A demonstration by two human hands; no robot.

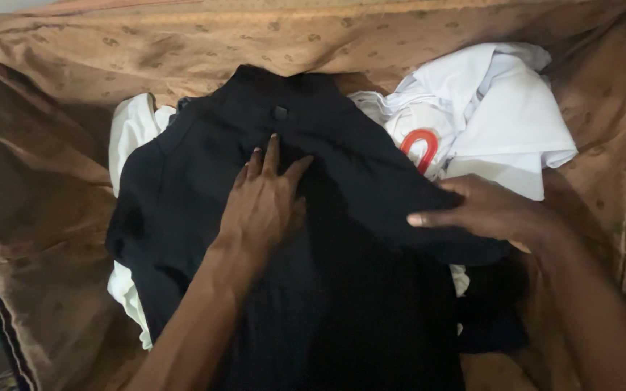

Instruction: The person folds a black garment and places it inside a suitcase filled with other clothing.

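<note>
Both arms reach in: left hand (262,206) presses flat, fingers apart, pinning the black shirt (342,217); right hand (483,210) fingers together, smoothing its side.

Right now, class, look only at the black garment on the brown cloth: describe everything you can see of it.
The black garment is a dark, soft-looking fabric top, spread mostly flat with its collar end away from the camera and a small square tag near the neck. It lies on a brown patterned cloth, over white clothing that shows at its left edge. The left hand presses flat on its middle, fingers spread. The right hand rests on its right edge, beside a heap of white clothes.
</note>
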